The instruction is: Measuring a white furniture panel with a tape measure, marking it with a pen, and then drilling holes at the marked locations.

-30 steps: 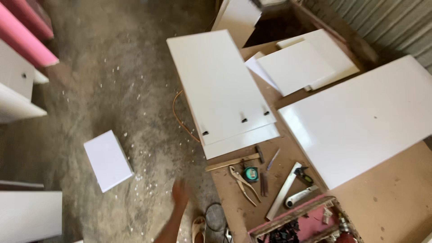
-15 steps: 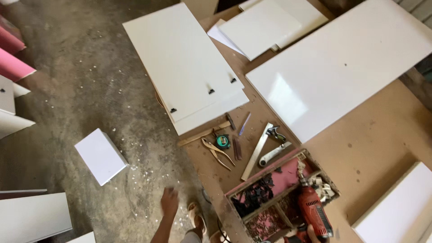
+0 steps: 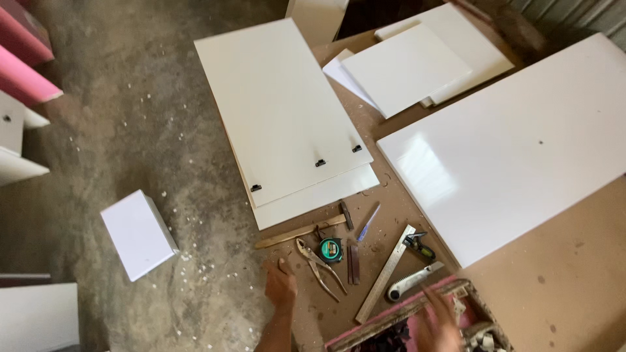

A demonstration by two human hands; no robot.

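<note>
My left hand (image 3: 280, 287) rests at the left edge of the brown board worktop (image 3: 561, 280), fingers loose and holding nothing. It lies just left of the pliers (image 3: 318, 266) and a green-and-black tape measure (image 3: 330, 249). My right hand (image 3: 435, 324) is blurred, with fingers spread and nothing in it, over the rim of a wooden toolbox (image 3: 398, 314) with a pink inside. A steel ruler (image 3: 385, 274) and a utility knife (image 3: 413, 281) lie just above that hand. A wooden-handled hammer (image 3: 303, 231) lies above the pliers.
Two stacked white panels (image 3: 280, 111) with small black fittings overhang the worktop's left edge. A large white panel (image 3: 515, 143) lies at right, smaller ones (image 3: 407, 68) behind. A white box (image 3: 137, 234) sits on the dusty concrete floor, with pink and white furniture parts (image 3: 23, 65) at left.
My left hand has moved up to the worktop edge beside the pliers. My right hand has come into view over the toolbox. The view has shifted, showing less of the toolbox.
</note>
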